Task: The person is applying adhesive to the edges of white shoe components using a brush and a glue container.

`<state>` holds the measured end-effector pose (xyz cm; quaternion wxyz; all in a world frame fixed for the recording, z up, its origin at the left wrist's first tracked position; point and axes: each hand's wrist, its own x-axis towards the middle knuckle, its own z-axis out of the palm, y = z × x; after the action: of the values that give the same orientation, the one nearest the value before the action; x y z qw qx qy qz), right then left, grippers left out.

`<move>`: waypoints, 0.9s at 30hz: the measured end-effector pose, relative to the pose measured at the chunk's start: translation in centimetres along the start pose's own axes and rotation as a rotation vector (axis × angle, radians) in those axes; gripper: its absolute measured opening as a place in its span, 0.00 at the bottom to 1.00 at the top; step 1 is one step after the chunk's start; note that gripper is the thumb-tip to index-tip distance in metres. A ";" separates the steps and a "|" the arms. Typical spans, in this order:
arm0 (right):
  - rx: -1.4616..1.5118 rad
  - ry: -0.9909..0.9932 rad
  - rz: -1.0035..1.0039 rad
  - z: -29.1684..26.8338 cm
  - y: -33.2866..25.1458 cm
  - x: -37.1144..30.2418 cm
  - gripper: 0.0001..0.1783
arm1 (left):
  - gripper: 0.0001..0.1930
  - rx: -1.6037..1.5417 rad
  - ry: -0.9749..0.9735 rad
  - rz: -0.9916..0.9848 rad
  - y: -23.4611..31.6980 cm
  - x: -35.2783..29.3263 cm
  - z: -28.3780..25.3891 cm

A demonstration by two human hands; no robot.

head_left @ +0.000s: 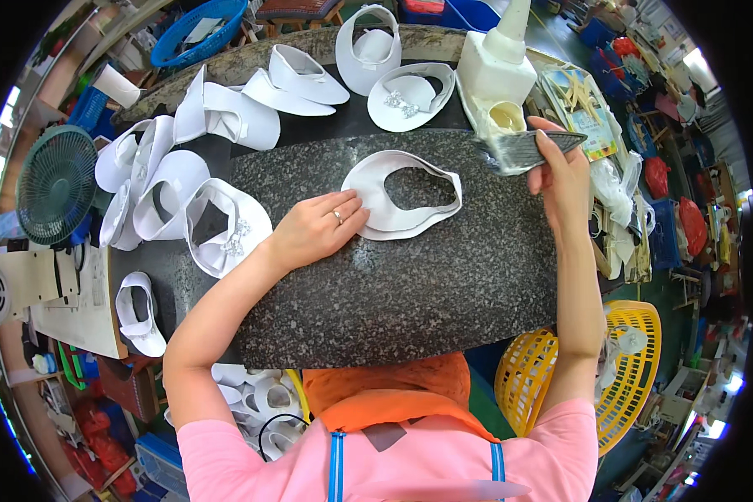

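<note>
Under the fingertips of the flat, ungripping left hand [319, 227], 1 white loop-shaped shoe upper [371, 191] lies on a speckled dark stone slab [376, 293]; the right hand [558, 177] grips a dark, flat, pointed brush-like tool [522, 153] beside a white angular plastic container [497, 69].

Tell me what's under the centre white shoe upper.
Dark speckled slab, visible around the white shoe upper and through its opening. Whatever lies directly beneath its material is hidden; the left hand covers part of its edge.
</note>
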<state>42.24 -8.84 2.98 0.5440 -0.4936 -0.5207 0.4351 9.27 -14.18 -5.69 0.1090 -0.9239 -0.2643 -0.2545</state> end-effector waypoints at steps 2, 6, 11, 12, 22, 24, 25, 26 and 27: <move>0.009 -0.175 0.000 2.7 -0.2 -2.2 0.15 | 0.12 -0.007 0.001 0.010 0.0 0.0 0.5; -0.618 -0.542 -0.407 9.4 2.2 -4.4 0.14 | 0.12 -0.013 0.040 0.006 0.5 0.0 0.7; -0.878 -0.459 -0.570 11.5 4.0 -3.6 0.15 | 0.11 -0.032 0.012 -0.094 1.2 -0.8 0.4; -0.874 -0.544 -0.571 11.3 4.0 -3.3 0.15 | 0.11 -0.031 0.037 -0.105 1.1 -0.8 0.5; -0.754 -1.006 -0.585 10.2 0.6 -2.1 0.18 | 0.09 -0.081 0.068 -0.130 1.1 -1.5 1.1; -0.655 -1.091 -0.474 9.9 -0.2 -1.3 0.18 | 0.08 -0.085 0.066 -0.131 1.1 -1.7 1.0; -0.728 -1.132 -0.360 9.8 -0.4 -1.0 0.18 | 0.08 -0.097 0.051 -0.131 1.1 -1.7 0.9; -0.744 -1.039 -0.336 10.1 -0.3 -1.0 0.18 | 0.08 -0.105 0.008 -0.136 1.1 -1.7 0.9; -0.721 -0.966 -0.480 10.2 -0.4 -0.9 0.19 | 0.08 -0.110 0.035 -0.127 1.1 -1.6 0.8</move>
<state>32.03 -8.88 2.93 0.1308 -0.2640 -0.9160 0.2722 9.01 -15.51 -7.31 0.0462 -0.9052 -0.3061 -0.2910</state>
